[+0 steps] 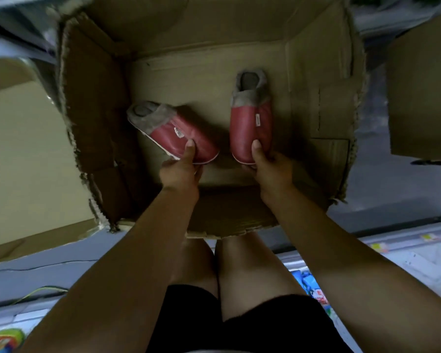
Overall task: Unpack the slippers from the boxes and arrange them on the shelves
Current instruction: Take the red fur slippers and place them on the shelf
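A large open cardboard box (316, 72) lies on the floor in front of my knees. Inside it are two red slippers with grey fleece collars. My left hand (181, 171) grips the toe of the left slipper (168, 128), which lies angled with its heel toward the upper left. My right hand (267, 166) grips the toe of the right slipper (250, 113), which points straight away from me. On each slipper my thumb lies on top and my fingers curl under the sole.
The box's left flap (87, 98) has ragged torn edges. Another cardboard box (423, 93) stands at the right, and a pale carton (23, 154) at the left. Colourful packaged goods (313, 289) lie on low shelving near my legs.
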`<action>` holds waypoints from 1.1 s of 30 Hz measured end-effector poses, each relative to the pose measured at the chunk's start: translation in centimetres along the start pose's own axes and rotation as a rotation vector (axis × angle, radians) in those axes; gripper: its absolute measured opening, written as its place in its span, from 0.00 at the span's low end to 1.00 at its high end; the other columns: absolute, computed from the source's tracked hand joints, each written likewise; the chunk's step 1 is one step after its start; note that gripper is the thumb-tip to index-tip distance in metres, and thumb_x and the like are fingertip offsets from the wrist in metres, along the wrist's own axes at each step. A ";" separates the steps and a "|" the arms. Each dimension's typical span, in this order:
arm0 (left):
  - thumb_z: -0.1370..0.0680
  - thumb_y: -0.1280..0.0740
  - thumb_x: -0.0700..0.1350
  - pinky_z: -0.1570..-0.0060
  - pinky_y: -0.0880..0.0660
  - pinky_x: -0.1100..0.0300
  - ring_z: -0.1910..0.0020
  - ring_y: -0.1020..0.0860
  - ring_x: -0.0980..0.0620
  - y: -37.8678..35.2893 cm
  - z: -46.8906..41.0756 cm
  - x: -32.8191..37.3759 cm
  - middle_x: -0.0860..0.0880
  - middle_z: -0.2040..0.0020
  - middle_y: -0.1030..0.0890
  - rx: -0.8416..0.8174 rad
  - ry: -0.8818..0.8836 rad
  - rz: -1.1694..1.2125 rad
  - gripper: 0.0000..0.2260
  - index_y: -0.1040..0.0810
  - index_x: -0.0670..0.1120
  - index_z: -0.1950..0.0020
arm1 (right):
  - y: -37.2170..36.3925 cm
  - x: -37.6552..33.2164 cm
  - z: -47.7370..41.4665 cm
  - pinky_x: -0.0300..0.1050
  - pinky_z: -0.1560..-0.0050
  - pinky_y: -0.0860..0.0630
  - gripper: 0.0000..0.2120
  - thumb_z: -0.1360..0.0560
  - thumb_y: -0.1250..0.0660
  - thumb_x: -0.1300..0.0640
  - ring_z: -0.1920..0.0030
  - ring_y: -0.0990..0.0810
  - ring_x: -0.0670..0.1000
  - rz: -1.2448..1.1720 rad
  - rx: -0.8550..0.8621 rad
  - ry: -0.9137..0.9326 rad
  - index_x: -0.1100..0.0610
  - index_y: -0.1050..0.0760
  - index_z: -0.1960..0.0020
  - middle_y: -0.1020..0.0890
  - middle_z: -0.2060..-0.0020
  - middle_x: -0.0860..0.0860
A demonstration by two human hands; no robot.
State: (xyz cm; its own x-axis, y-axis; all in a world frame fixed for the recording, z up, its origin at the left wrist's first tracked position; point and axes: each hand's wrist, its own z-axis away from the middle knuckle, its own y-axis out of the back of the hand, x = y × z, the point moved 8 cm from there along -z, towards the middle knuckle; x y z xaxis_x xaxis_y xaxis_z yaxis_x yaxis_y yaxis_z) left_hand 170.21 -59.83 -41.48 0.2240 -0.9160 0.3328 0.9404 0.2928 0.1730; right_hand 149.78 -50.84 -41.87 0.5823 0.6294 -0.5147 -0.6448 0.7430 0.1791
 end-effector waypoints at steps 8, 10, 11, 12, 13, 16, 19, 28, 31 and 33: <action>0.22 0.27 0.47 0.53 0.20 0.57 0.49 0.17 0.48 8.0 11.2 6.1 0.48 0.51 0.16 -0.074 -0.152 -0.158 0.08 0.20 0.44 0.47 | 0.0 -3.1 10.9 0.46 0.54 0.17 0.20 0.22 0.28 0.52 0.43 0.17 0.57 -0.078 -0.189 -0.008 0.61 0.26 0.34 0.20 0.38 0.59; 0.20 0.28 0.45 0.60 0.20 0.62 0.55 0.16 0.53 10.0 13.8 6.8 0.50 0.55 0.14 -0.124 -0.205 -0.150 0.06 0.19 0.44 0.47 | -0.6 -3.6 13.9 0.45 0.55 0.17 0.12 0.22 0.29 0.51 0.45 0.16 0.53 -0.071 -0.266 -0.027 0.56 0.24 0.42 0.19 0.41 0.55; 0.20 0.29 0.43 0.64 0.21 0.64 0.61 0.16 0.55 11.1 15.2 7.2 0.51 0.60 0.14 -0.133 -0.229 -0.142 0.03 0.20 0.44 0.49 | -1.0 -3.9 15.5 0.45 0.55 0.17 0.09 0.22 0.29 0.51 0.46 0.16 0.53 -0.079 -0.300 -0.046 0.53 0.24 0.45 0.19 0.42 0.54; 0.20 0.30 0.41 0.66 0.22 0.65 0.65 0.17 0.57 12.2 16.3 7.4 0.52 0.63 0.15 -0.139 -0.252 -0.124 0.02 0.20 0.44 0.51 | -1.4 -4.1 17.0 0.45 0.56 0.18 0.08 0.22 0.29 0.50 0.46 0.17 0.53 -0.088 -0.326 -0.059 0.52 0.25 0.46 0.19 0.43 0.53; 0.19 0.31 0.40 0.68 0.22 0.66 0.67 0.17 0.58 13.3 17.6 7.8 0.52 0.65 0.15 -0.151 -0.272 -0.098 0.02 0.21 0.44 0.52 | -1.8 -4.2 18.4 0.45 0.56 0.18 0.09 0.23 0.29 0.51 0.45 0.17 0.53 -0.086 -0.346 -0.059 0.51 0.25 0.46 0.19 0.42 0.53; 0.19 0.31 0.40 0.68 0.23 0.65 0.68 0.17 0.57 17.0 19.9 8.8 0.50 0.64 0.15 -0.204 -0.352 -0.076 0.05 0.21 0.40 0.45 | -3.7 -4.5 22.7 0.47 0.53 0.17 0.15 0.23 0.29 0.52 0.42 0.17 0.54 -0.081 -0.431 0.011 0.50 0.25 0.37 0.19 0.38 0.52; 0.20 0.30 0.41 0.65 0.21 0.64 0.63 0.15 0.55 21.7 21.5 10.4 0.50 0.60 0.13 -0.216 -0.413 -0.035 0.10 0.23 0.40 0.40 | -6.3 -4.5 26.8 0.47 0.51 0.17 0.24 0.22 0.29 0.54 0.39 0.18 0.55 -0.068 -0.473 0.094 0.50 0.30 0.28 0.21 0.36 0.51; 0.21 0.30 0.43 0.59 0.19 0.65 0.56 0.15 0.56 39.9 23.9 19.0 0.49 0.52 0.13 -0.234 -0.668 0.012 0.17 0.26 0.41 0.33 | -19.8 -1.2 42.3 0.52 0.49 0.17 0.35 0.28 0.27 0.51 0.43 0.15 0.51 0.044 -0.700 0.375 0.51 0.35 0.24 0.16 0.41 0.51; 0.20 0.30 0.43 0.62 0.20 0.66 0.58 0.15 0.58 44.9 25.1 21.9 0.51 0.54 0.13 -0.231 -0.741 0.027 0.16 0.25 0.42 0.34 | -23.7 -1.0 47.2 0.47 0.53 0.16 0.24 0.21 0.31 0.55 0.47 0.14 0.48 0.054 -0.726 0.474 0.49 0.33 0.28 0.16 0.43 0.49; 0.20 0.30 0.45 0.60 0.20 0.65 0.56 0.15 0.57 47.7 25.9 23.9 0.50 0.53 0.13 -0.242 -0.777 0.027 0.17 0.24 0.41 0.33 | -25.7 -1.1 49.9 0.46 0.53 0.16 0.25 0.20 0.32 0.56 0.45 0.15 0.48 0.040 -0.734 0.519 0.50 0.35 0.25 0.17 0.40 0.51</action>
State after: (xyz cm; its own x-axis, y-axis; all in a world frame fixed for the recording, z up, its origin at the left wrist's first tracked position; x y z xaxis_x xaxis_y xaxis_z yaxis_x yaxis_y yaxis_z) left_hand 213.77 -60.71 -1.30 0.0898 -0.4314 0.8977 0.9864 0.1632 -0.0202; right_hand 190.46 -59.28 -4.06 0.3705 0.3369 -0.8656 -0.9174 0.2788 -0.2841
